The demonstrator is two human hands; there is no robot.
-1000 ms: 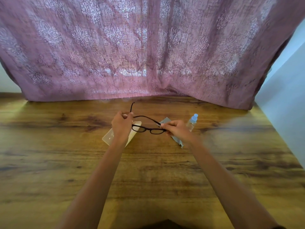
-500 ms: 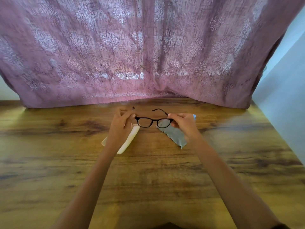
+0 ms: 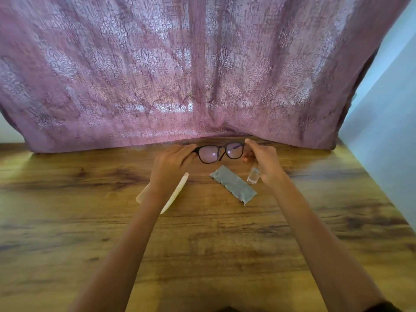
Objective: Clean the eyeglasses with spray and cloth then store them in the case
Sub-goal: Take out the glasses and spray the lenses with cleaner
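Note:
Black-framed eyeglasses (image 3: 219, 152) are held up above the wooden table (image 3: 202, 244), lenses facing me, temples unfolded and pointing away. My left hand (image 3: 172, 162) pinches the frame's left end; my right hand (image 3: 262, 159) pinches its right end. A grey cleaning cloth (image 3: 234, 184) lies flat on the table below the glasses. A small clear spray bottle (image 3: 253, 175) stands just right of the cloth, partly hidden by my right hand. The cream-coloured case (image 3: 175, 194) lies under my left wrist, mostly covered by it.
A mauve patterned curtain (image 3: 191, 75) hangs across the back and reaches the table's far edge. A pale blue wall (image 3: 387, 143) runs along the table's right side.
Both hands have lifted the glasses higher and farther from me, turning the lenses upright toward me. The cloth and bottle, earlier partly behind the right hand, now show below it.

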